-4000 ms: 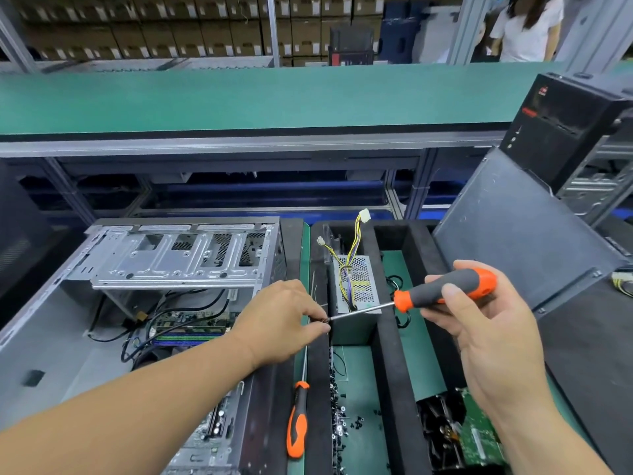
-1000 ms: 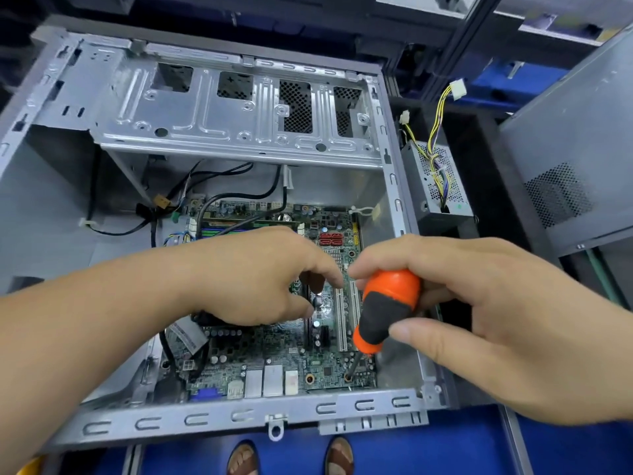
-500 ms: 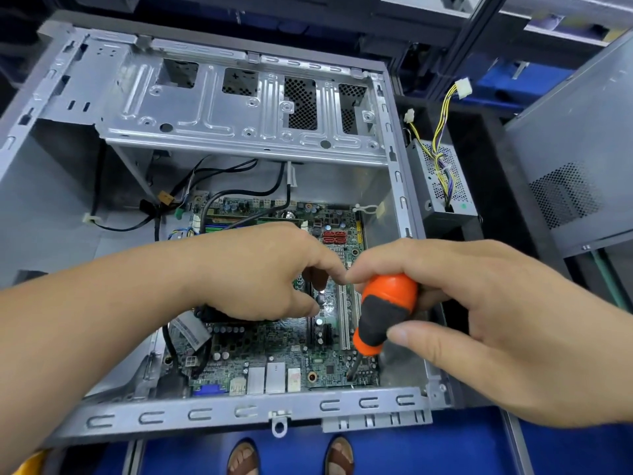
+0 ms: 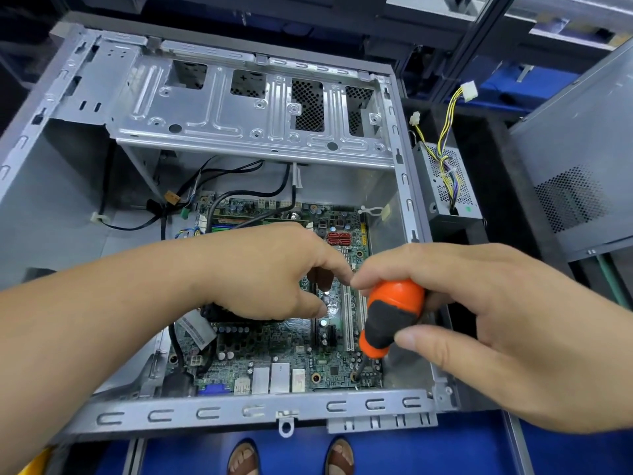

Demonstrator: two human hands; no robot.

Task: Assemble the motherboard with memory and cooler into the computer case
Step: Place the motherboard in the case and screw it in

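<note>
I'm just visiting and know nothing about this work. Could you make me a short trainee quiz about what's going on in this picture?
1. True or false: the right hand grips the orange and black screwdriver.
2. Near which corner of the motherboard does the tip stand? A: nearest right corner; B: farthest left corner.
3. What does the motherboard lie in?

Key: 1 true. 2 A. 3 The computer case.
</note>
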